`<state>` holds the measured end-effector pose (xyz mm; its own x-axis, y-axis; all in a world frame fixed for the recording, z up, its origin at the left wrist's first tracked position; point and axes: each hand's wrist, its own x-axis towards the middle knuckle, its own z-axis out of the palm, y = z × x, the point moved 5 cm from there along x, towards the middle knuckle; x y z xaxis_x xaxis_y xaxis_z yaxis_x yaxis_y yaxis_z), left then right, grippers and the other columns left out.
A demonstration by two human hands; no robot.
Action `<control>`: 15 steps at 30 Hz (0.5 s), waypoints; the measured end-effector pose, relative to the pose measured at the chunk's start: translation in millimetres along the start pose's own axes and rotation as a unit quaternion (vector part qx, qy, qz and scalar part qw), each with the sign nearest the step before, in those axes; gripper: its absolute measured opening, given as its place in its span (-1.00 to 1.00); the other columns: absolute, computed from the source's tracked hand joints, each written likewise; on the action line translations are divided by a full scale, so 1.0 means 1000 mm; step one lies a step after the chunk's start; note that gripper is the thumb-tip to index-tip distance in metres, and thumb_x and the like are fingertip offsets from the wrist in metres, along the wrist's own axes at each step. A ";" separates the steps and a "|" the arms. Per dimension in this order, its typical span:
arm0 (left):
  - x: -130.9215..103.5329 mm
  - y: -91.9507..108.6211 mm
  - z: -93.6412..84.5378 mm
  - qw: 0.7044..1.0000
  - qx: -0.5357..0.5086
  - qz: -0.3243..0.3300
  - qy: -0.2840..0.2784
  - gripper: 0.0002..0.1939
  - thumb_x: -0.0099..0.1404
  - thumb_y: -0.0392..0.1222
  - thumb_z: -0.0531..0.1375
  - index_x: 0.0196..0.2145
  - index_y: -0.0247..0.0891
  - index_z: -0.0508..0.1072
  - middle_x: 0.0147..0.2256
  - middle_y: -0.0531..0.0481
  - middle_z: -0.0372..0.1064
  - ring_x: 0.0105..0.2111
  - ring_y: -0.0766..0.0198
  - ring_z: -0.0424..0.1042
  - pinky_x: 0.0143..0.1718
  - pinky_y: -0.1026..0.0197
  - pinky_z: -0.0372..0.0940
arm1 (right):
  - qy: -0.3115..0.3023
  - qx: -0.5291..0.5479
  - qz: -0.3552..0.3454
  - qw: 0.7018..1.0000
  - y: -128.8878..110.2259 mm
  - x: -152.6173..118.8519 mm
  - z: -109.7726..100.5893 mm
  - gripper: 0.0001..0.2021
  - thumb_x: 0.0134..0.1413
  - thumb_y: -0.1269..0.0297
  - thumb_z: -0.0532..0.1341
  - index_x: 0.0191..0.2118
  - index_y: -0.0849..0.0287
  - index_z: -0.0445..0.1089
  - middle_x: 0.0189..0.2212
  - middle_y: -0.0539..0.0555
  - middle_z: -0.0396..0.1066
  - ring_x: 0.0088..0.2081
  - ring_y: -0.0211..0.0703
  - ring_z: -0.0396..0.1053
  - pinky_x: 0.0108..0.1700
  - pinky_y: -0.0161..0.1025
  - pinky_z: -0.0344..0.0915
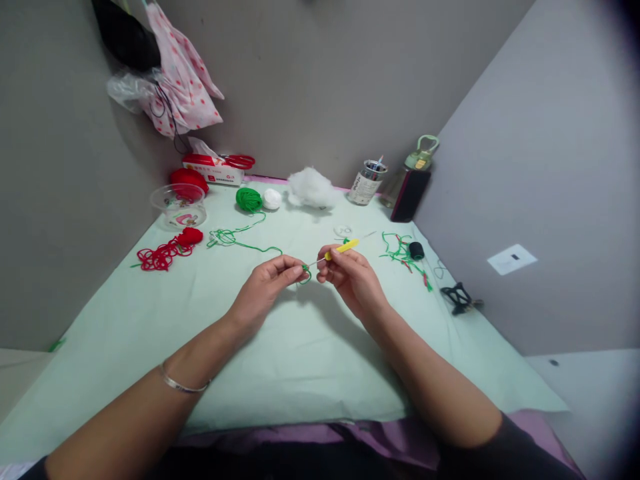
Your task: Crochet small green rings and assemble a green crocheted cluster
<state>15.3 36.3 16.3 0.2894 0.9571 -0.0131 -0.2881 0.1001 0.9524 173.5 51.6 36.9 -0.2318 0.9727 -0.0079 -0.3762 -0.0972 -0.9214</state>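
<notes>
Over the middle of the table, my left hand [273, 283] pinches a small piece of green yarn work [305, 269] between thumb and fingers. A green strand loops below the fingertips. My right hand [350, 275] is closed around a crochet hook [343, 249] with a yellow handle. The hook's thin metal shaft points left and meets the green piece; whether its tip sits inside a stitch is too small to tell. A loose green strand runs from near my left hand back to a tangle [225, 237] and the green yarn ball [249, 200].
Red yarn [165, 257] and a clear plastic tub [183, 215] lie left. At the back are a tissue box [215, 172], red-handled scissors [240, 161], white stuffing [313, 189], a can [367, 183] and a phone [411, 195]. Green scraps [397, 250] and a black clip [457, 298] lie right.
</notes>
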 end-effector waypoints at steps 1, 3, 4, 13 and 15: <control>0.000 0.000 0.001 1.000 -0.004 -0.001 -0.003 -0.83 0.30 -0.06 0.31 -0.26 -0.21 0.54 -0.23 0.02 0.47 -0.12 0.21 0.45 0.10 0.11 0.22 | -0.006 0.007 0.009 1.000 0.001 0.000 0.001 -0.77 0.08 0.14 0.38 -0.35 0.23 0.56 -0.48 0.01 0.41 -0.45 -0.30 0.35 -0.34 -0.33 0.35; -0.001 0.000 0.004 1.000 -0.011 -0.005 -0.005 -0.83 0.30 -0.07 0.31 -0.25 -0.22 0.54 -0.23 0.01 0.48 -0.13 0.21 0.45 0.10 0.10 0.22 | -0.019 0.011 0.007 1.000 0.000 -0.002 0.005 -0.78 0.09 0.14 0.38 -0.34 0.23 0.56 -0.45 0.02 0.41 -0.44 -0.31 0.34 -0.36 -0.34 0.34; -0.001 0.000 0.005 1.000 -0.011 -0.005 -0.007 -0.83 0.29 -0.08 0.31 -0.26 -0.22 0.54 -0.24 0.01 0.49 -0.13 0.21 0.45 0.11 0.10 0.22 | -0.025 0.008 -0.001 1.000 0.000 -0.003 0.007 -0.79 0.10 0.15 0.37 -0.32 0.22 0.57 -0.40 0.04 0.44 -0.43 -0.32 0.34 -0.36 -0.35 0.34; 0.000 0.055 -0.016 0.992 0.099 0.059 0.060 -0.72 0.18 -0.11 0.39 -0.15 -0.18 0.56 -0.15 -0.02 0.53 -0.09 0.15 0.47 0.01 0.12 0.30 | -0.043 -0.005 -0.033 0.999 -0.002 -0.004 0.009 -0.81 0.14 0.13 0.35 -0.26 0.14 0.54 -0.28 0.05 0.50 -0.46 -0.34 0.29 -0.47 -0.38 0.26; -0.008 0.096 -0.022 0.984 0.058 0.134 0.100 -0.78 0.35 -0.12 0.26 -0.08 -0.19 0.54 -0.02 0.00 0.49 0.06 0.17 0.41 0.12 0.11 0.25 | -0.041 0.002 -0.033 0.999 -0.002 -0.002 0.005 -0.82 0.16 0.13 0.34 -0.26 0.14 0.53 -0.26 0.05 0.51 -0.47 -0.36 0.28 -0.47 -0.38 0.26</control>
<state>-34.4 44.2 101.7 0.0285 0.9805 0.1943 -0.2201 -0.1834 0.9581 169.7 48.7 40.7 -0.2788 0.9566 0.0847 -0.3961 -0.0342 -0.9176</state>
